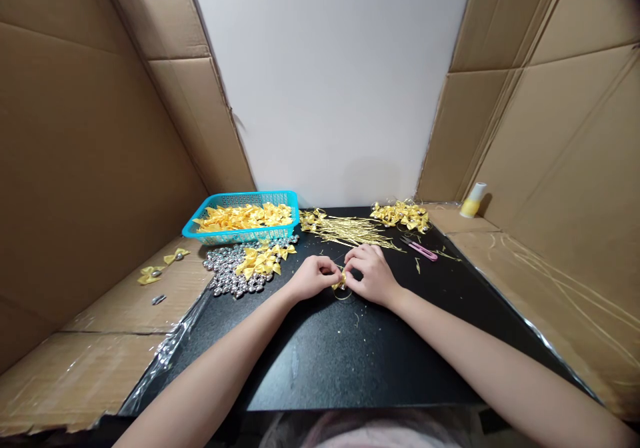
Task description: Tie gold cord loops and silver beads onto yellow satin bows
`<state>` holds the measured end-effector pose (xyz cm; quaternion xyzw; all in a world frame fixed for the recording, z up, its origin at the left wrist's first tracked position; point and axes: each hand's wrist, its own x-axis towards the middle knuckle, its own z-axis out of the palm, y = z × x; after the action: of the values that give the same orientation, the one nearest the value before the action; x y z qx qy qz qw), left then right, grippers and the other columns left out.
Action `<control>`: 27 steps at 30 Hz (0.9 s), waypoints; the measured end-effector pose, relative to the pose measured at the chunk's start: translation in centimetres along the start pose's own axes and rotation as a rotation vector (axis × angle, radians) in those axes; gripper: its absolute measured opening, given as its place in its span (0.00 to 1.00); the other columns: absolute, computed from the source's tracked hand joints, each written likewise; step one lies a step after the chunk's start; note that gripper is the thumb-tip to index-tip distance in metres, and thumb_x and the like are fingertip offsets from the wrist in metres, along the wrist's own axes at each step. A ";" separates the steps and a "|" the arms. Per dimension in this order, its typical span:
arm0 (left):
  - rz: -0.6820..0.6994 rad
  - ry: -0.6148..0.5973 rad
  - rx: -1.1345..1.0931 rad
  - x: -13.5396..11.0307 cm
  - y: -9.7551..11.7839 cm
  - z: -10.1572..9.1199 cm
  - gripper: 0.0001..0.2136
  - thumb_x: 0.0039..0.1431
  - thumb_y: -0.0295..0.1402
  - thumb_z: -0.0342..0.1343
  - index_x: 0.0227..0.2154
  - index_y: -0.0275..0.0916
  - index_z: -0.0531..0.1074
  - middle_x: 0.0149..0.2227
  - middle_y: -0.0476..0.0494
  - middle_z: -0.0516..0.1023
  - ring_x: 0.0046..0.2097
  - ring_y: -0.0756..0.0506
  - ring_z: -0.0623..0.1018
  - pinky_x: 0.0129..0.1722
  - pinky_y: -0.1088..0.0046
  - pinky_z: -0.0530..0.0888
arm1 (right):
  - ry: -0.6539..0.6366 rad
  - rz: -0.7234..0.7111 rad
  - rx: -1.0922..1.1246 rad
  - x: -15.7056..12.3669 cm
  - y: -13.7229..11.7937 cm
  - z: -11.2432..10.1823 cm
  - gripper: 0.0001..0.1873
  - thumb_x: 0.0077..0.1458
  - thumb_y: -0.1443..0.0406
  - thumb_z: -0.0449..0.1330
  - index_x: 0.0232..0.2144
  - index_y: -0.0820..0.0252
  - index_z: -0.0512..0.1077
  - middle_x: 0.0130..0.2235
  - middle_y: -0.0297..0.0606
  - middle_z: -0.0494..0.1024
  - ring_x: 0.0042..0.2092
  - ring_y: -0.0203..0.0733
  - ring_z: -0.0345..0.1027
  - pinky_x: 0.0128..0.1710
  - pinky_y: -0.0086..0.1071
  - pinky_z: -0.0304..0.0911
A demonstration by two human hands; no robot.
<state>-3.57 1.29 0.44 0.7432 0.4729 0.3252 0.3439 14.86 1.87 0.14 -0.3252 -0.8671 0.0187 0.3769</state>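
Observation:
Just above the black tabletop, my left hand (pixel 316 277) and my right hand (pixel 370 273) meet fingertip to fingertip. Between them is a small yellow ribbon bow (pixel 339 284), mostly covered by the fingers. Both hands pinch at it, and a thin thread loop shows just below. Behind my hands lies a bundle of gold twist ties (pixel 357 230). To the left of my left hand, loose yellow bows (pixel 263 260) rest on a spread of silver beads (pixel 235 285).
A blue basket (pixel 240 237) full of yellow bows stands back left. Bows with beads (pixel 403 216) are heaped back right, near pink thread snips (pixel 423 251). A yellow thread spool (pixel 473 201) stands on cardboard at right. Cardboard walls (pixel 75 135) rise on both sides.

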 end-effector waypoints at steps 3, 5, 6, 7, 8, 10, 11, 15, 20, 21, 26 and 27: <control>0.001 -0.002 -0.007 0.0 0.0 0.0 0.08 0.47 0.35 0.58 0.22 0.34 0.76 0.24 0.48 0.73 0.26 0.51 0.69 0.27 0.77 0.65 | 0.001 0.006 -0.004 0.0 0.1 -0.1 0.05 0.49 0.70 0.60 0.23 0.57 0.70 0.34 0.35 0.76 0.41 0.43 0.65 0.45 0.41 0.52; 0.002 -0.005 -0.009 0.0 0.0 0.0 0.07 0.47 0.34 0.58 0.21 0.34 0.76 0.24 0.49 0.73 0.26 0.51 0.69 0.28 0.77 0.66 | 0.002 0.006 -0.008 0.0 0.0 -0.1 0.05 0.48 0.70 0.60 0.22 0.57 0.70 0.34 0.35 0.76 0.41 0.43 0.65 0.45 0.41 0.52; 0.002 -0.006 -0.009 0.0 0.0 0.0 0.07 0.47 0.33 0.58 0.21 0.34 0.75 0.24 0.48 0.73 0.27 0.51 0.69 0.28 0.76 0.66 | 0.002 0.007 -0.009 0.0 0.0 -0.1 0.05 0.48 0.70 0.60 0.22 0.57 0.70 0.34 0.35 0.76 0.41 0.43 0.65 0.45 0.41 0.52; 0.004 -0.007 -0.008 0.1 0.0 0.0 0.07 0.47 0.33 0.58 0.21 0.34 0.75 0.24 0.48 0.73 0.27 0.51 0.70 0.29 0.76 0.66 | 0.004 0.012 -0.008 0.0 -0.1 -0.1 0.05 0.48 0.70 0.60 0.22 0.57 0.70 0.34 0.35 0.76 0.41 0.43 0.65 0.45 0.41 0.52; 0.005 -0.007 -0.006 0.1 0.0 0.0 0.07 0.46 0.33 0.58 0.21 0.34 0.75 0.24 0.48 0.73 0.27 0.51 0.70 0.29 0.76 0.66 | 0.009 0.023 -0.004 0.0 -0.1 -0.1 0.05 0.48 0.70 0.60 0.22 0.57 0.70 0.34 0.34 0.76 0.41 0.43 0.64 0.45 0.41 0.52; 0.009 -0.004 0.000 0.1 0.0 0.0 0.06 0.46 0.32 0.57 0.20 0.34 0.75 0.24 0.48 0.73 0.28 0.50 0.70 0.29 0.76 0.67 | 0.017 0.056 0.014 0.1 -0.2 0.0 0.05 0.47 0.70 0.61 0.22 0.57 0.70 0.34 0.34 0.76 0.40 0.43 0.64 0.44 0.40 0.53; 0.010 -0.002 0.004 0.1 0.0 0.0 0.06 0.46 0.32 0.57 0.20 0.35 0.74 0.24 0.48 0.73 0.28 0.50 0.71 0.29 0.76 0.67 | 0.021 0.080 0.029 0.1 -0.2 0.1 0.06 0.47 0.70 0.61 0.22 0.57 0.70 0.34 0.34 0.76 0.40 0.43 0.64 0.44 0.40 0.53; 0.016 -0.005 0.026 0.1 -0.1 0.0 0.05 0.46 0.30 0.57 0.20 0.35 0.74 0.24 0.49 0.72 0.28 0.50 0.71 0.29 0.77 0.66 | 0.028 0.172 0.146 0.0 -0.1 0.4 0.06 0.46 0.71 0.61 0.20 0.57 0.71 0.33 0.34 0.76 0.39 0.42 0.65 0.42 0.39 0.55; 0.025 -0.005 0.053 0.1 0.2 -0.1 0.05 0.45 0.29 0.56 0.20 0.35 0.75 0.24 0.49 0.71 0.28 0.51 0.70 0.29 0.77 0.66 | 0.045 0.205 0.178 0.0 0.0 0.6 0.07 0.44 0.72 0.62 0.19 0.58 0.71 0.33 0.34 0.75 0.38 0.42 0.65 0.42 0.39 0.56; 0.026 -0.001 0.056 0.1 0.2 -0.1 0.05 0.45 0.29 0.56 0.20 0.35 0.75 0.24 0.49 0.71 0.28 0.50 0.70 0.30 0.77 0.66 | 0.047 0.207 0.161 0.0 -0.1 0.6 0.07 0.44 0.72 0.62 0.19 0.58 0.71 0.33 0.34 0.75 0.38 0.42 0.65 0.42 0.39 0.56; 0.023 0.017 0.058 0.0 0.3 0.0 0.06 0.46 0.31 0.57 0.21 0.35 0.76 0.24 0.48 0.72 0.29 0.50 0.71 0.31 0.76 0.67 | 0.034 0.166 0.121 0.0 0.0 0.1 0.06 0.45 0.72 0.61 0.21 0.57 0.72 0.35 0.34 0.76 0.40 0.43 0.65 0.43 0.40 0.54; 0.021 0.019 0.055 0.0 0.3 0.0 0.06 0.46 0.31 0.57 0.21 0.35 0.76 0.24 0.48 0.73 0.29 0.50 0.71 0.31 0.76 0.67 | 0.030 0.157 0.117 0.0 0.0 0.0 0.05 0.45 0.72 0.61 0.22 0.57 0.72 0.35 0.34 0.76 0.40 0.43 0.65 0.44 0.41 0.54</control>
<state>-3.45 1.21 0.69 0.7542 0.4772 0.3226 0.3153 14.89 1.86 0.15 -0.3700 -0.8305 0.0937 0.4056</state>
